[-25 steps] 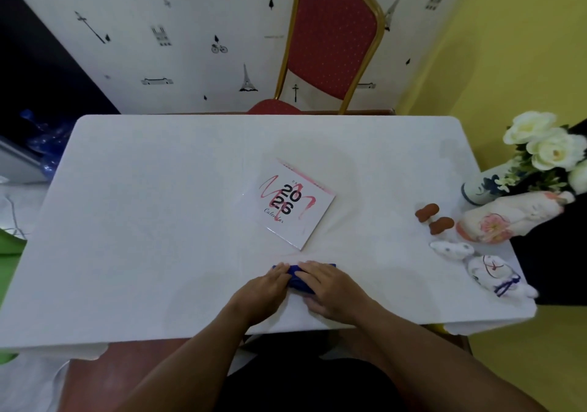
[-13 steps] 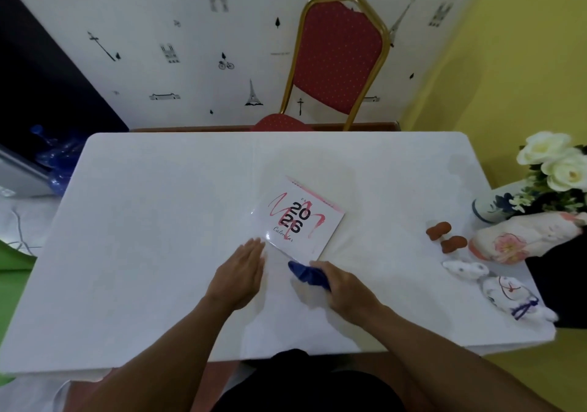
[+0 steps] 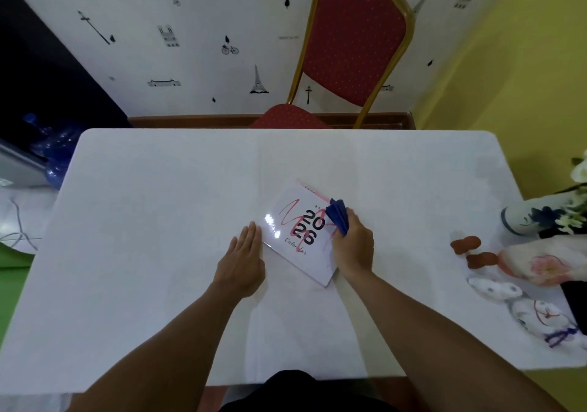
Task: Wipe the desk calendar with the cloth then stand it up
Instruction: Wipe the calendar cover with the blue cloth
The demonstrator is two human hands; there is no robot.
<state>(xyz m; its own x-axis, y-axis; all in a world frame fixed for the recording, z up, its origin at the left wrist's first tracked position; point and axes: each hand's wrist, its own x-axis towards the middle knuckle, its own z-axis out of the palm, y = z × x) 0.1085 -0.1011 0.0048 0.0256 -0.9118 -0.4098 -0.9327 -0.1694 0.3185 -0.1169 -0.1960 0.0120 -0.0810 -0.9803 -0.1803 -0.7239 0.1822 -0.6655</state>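
A white desk calendar (image 3: 297, 232) printed "2026" lies flat and turned at an angle in the middle of the white table (image 3: 158, 221). My right hand (image 3: 352, 246) holds a bunched blue cloth (image 3: 338, 218) and presses it on the calendar's right part. My left hand (image 3: 243, 257) lies flat on the table, fingers together, with its fingertips touching the calendar's left edge.
At the table's right edge are two brown pieces (image 3: 473, 251), white rabbit figures (image 3: 521, 303), a pink-and-white ceramic piece (image 3: 540, 259) and a blue-white vase with white flowers (image 3: 527, 218). A red chair with a gold frame (image 3: 352, 49) stands behind the table.
My right hand carried the blue cloth from the table's near edge up onto the calendar. My left hand let go of the cloth and moved forward to the calendar's left edge.
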